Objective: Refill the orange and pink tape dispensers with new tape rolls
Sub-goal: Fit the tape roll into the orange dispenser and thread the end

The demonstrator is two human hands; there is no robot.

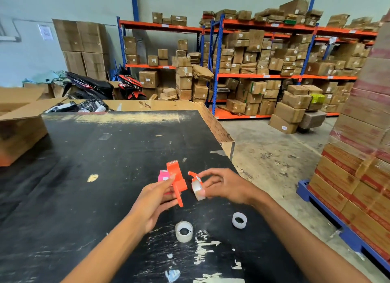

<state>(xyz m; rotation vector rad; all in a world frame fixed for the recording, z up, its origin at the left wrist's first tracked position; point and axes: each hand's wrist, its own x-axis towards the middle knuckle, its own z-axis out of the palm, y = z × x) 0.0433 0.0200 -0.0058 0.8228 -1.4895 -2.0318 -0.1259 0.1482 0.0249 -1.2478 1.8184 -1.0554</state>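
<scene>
My left hand (155,200) holds the orange tape dispenser (176,180) above the black table (84,177). The pink tape dispenser (163,175) shows just behind it, partly hidden; I cannot tell whether it rests on the table. To the right, my right hand (223,185) grips a clear tape roll (198,189) with a small orange piece (193,174) attached at its top. That roll is a short gap away from the orange dispenser. Two more clear tape rolls lie on the table nearer me, one (184,231) in the middle and one (239,220) to the right.
The table's right edge runs close to my right arm, with concrete floor beyond. A stack of cartons on a blue pallet (337,225) stands at the right. An open cardboard box (19,122) sits at the table's left. Shelves of boxes (253,71) fill the background.
</scene>
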